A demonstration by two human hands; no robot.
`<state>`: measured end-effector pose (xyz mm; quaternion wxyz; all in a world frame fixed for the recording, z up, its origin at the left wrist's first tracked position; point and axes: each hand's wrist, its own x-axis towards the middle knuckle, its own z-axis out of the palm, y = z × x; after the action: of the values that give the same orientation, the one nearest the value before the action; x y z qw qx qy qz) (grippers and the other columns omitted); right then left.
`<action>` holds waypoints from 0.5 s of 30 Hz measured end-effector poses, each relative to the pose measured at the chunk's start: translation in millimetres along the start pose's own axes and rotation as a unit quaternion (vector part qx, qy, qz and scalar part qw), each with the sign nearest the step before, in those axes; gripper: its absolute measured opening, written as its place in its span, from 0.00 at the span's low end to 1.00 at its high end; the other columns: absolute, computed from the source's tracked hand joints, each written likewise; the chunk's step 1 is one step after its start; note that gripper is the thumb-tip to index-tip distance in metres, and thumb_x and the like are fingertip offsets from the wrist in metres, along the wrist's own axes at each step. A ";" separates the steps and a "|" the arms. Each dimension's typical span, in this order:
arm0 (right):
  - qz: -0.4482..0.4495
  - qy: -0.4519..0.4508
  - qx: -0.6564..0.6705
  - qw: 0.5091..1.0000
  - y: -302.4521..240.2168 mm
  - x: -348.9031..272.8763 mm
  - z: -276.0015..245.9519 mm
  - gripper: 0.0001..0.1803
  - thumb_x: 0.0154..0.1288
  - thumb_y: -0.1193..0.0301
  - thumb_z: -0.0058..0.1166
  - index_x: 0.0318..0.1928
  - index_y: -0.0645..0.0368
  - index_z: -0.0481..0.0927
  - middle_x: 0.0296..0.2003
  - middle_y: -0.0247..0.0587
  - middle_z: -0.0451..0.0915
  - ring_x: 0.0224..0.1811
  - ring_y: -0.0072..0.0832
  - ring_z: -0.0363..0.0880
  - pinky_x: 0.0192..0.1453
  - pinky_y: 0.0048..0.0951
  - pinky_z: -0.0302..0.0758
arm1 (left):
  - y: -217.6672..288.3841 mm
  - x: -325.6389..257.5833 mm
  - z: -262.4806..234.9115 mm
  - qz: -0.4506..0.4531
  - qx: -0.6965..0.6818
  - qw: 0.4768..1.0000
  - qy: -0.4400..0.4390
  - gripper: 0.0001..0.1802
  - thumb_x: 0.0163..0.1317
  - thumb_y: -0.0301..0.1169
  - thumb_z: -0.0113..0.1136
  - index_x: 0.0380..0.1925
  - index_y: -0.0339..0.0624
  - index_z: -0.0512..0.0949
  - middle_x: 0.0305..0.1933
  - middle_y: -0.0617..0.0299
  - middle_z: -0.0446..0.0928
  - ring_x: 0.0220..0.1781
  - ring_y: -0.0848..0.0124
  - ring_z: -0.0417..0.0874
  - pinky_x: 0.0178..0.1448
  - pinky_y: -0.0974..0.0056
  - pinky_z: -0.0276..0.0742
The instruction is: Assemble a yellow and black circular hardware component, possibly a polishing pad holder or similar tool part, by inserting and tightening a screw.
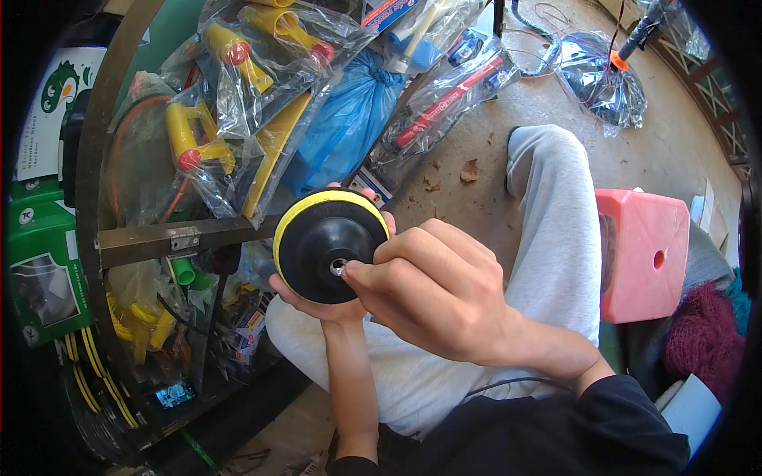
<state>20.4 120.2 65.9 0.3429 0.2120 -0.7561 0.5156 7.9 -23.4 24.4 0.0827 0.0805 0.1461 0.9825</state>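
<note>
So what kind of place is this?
Probably a small hardware or tool stall: yellow tools in clear plastic bags hang on a metal rack, green cardboard boxes are stacked nearby, and the floor is bare concrete.

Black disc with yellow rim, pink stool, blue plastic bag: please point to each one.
Black disc with yellow rim (321, 238), head view, black face.
Pink stool (643, 246), head view, top surface.
Blue plastic bag (341, 119), head view, middle.

Bare concrete floor (516, 103) in daylight, metal rack (151, 238) of bagged tools, pink plastic stool (647, 254), dry leaf (470, 170)
</note>
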 end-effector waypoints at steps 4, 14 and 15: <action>0.005 0.008 -0.007 1.000 -4.3 3.9 -2.7 0.11 0.47 0.76 0.74 0.32 0.59 0.83 0.25 0.34 0.76 0.23 0.27 0.74 0.24 0.27 0.69 | -1.1 2.9 -1.5 -0.012 0.004 1.000 -0.029 0.65 0.43 0.76 0.64 0.71 0.41 0.58 0.70 0.48 0.63 0.74 0.50 0.63 0.75 0.41 0.63; 0.109 -0.054 0.095 0.988 2.2 2.1 -7.6 0.08 0.56 0.74 0.66 0.33 0.59 0.79 0.31 0.39 0.74 0.31 0.35 0.76 0.36 0.34 0.76 | 0.3 -4.2 -6.0 0.008 0.074 0.997 0.037 0.63 0.46 0.80 0.55 0.71 0.44 0.61 0.71 0.46 0.64 0.74 0.47 0.64 0.75 0.41 0.62; 0.110 -0.053 0.095 0.988 3.0 2.0 -7.2 0.08 0.56 0.74 0.66 0.33 0.59 0.79 0.31 0.39 0.74 0.31 0.35 0.76 0.36 0.34 0.76 | 0.5 -5.0 -6.1 0.016 0.091 0.994 0.065 0.63 0.46 0.81 0.54 0.71 0.44 0.62 0.71 0.46 0.64 0.74 0.47 0.64 0.76 0.40 0.61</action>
<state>19.2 128.0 67.2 0.2216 0.1862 -0.7397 0.6075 11.5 -26.5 18.1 0.0496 0.0262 0.2385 0.9695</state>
